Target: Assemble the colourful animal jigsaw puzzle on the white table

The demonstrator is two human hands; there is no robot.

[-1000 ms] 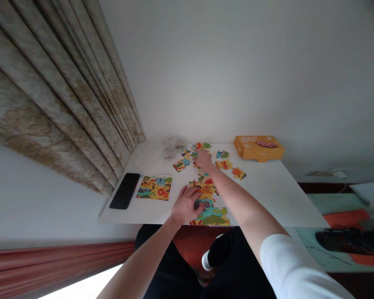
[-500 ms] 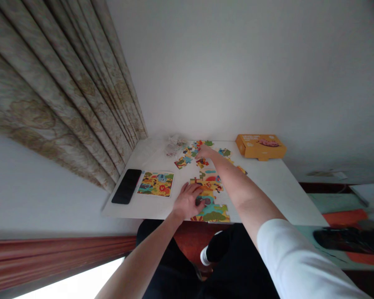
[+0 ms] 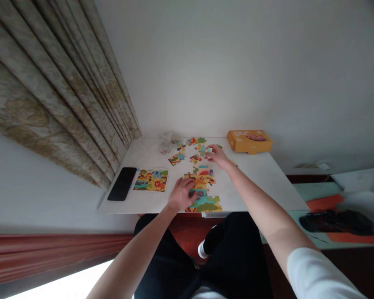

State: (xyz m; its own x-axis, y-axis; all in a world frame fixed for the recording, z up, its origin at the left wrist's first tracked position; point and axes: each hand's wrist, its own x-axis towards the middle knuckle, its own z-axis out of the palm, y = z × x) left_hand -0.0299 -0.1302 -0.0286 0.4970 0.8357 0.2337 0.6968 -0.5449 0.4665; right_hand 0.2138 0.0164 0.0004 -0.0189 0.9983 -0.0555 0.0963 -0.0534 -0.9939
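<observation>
My left hand (image 3: 180, 194) rests with its fingers spread on the left edge of the partly joined jigsaw puzzle (image 3: 207, 204), which lies at the table's front edge. Farther back, my right hand (image 3: 218, 156) pinches a puzzle piece (image 3: 209, 150) with light and blue colours, held among the loose pieces. Several loose puzzle pieces (image 3: 176, 158) lie behind the joined part, towards the wall. To the left of my left hand lies a picture card (image 3: 151, 180) with a lion and an elephant.
A black phone (image 3: 122, 184) lies at the left of the white table (image 3: 255, 187). Crumpled clear plastic (image 3: 166, 144) sits at the back left, and an orange box (image 3: 249, 141) stands at the back right. A patterned curtain (image 3: 65, 83) hangs on the left.
My right hand has moved right and towards me from the back pieces, now with a puzzle piece in its fingers. My left hand stays on the puzzle. The view has shifted slightly.
</observation>
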